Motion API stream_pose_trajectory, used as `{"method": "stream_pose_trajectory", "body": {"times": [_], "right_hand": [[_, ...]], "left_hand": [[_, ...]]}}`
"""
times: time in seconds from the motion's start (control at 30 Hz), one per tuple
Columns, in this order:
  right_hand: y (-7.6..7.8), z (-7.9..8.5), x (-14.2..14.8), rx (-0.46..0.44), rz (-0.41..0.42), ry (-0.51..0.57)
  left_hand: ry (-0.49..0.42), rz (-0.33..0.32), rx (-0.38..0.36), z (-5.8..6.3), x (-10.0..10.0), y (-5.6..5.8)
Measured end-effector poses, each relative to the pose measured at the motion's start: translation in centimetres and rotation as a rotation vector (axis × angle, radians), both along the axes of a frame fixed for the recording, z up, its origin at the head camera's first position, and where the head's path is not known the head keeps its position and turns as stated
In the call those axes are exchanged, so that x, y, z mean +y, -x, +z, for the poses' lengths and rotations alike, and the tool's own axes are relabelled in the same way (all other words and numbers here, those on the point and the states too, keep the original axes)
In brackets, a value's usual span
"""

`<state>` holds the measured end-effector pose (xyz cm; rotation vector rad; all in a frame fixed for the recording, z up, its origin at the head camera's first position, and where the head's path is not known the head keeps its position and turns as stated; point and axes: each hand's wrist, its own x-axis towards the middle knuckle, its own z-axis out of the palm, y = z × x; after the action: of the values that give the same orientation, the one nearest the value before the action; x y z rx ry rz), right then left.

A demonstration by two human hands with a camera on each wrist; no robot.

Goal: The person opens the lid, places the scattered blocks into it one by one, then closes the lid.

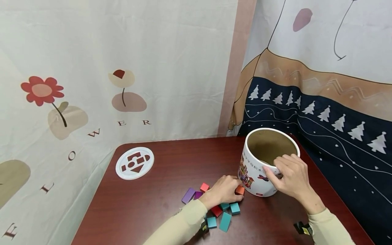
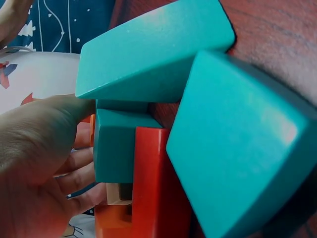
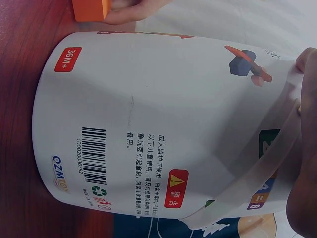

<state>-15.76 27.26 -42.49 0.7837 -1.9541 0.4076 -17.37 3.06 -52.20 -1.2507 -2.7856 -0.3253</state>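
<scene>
A white printed bucket (image 1: pixel 260 178) stands at the right of the table, its open top showing a tan inside. My right hand (image 1: pixel 291 173) grips its near rim, thumb on the outer wall and fingers over the edge. Beside the bucket's base, my left hand (image 1: pixel 223 190) has its thumb and fingers round an orange block (image 1: pixel 240 190). That orange block (image 3: pixel 90 10) also shows close to the bucket wall in the right wrist view. Teal blocks (image 2: pixel 153 49) and a red block (image 2: pixel 153 183) loom large in the left wrist view, partly covering the left fingers.
Around the left forearm lie a purple block (image 1: pixel 188 195), a coral block (image 1: pixel 204 187), a dark red block (image 1: pixel 216 211) and several teal blocks (image 1: pixel 225 222). A white oval board (image 1: pixel 120 170) with shaped cutouts lies far left. Printed curtains (image 1: pixel 183 68) hang behind the table.
</scene>
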Motion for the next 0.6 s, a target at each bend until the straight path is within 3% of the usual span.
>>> {"method": "stream_pose_trajectory", "body": {"times": [0.27, 0.6], "right_hand": [[0.01, -0.16, 0.07, -0.006, -0.002, -0.001], [-0.07, -0.01, 0.02, -0.019, -0.006, -0.001]], "left_hand": [[-0.021, -0.037, -0.009, -0.07, -0.12, 0.04], [-0.061, -0.021, -0.034, 0.19, -0.47, -0.06]]}}
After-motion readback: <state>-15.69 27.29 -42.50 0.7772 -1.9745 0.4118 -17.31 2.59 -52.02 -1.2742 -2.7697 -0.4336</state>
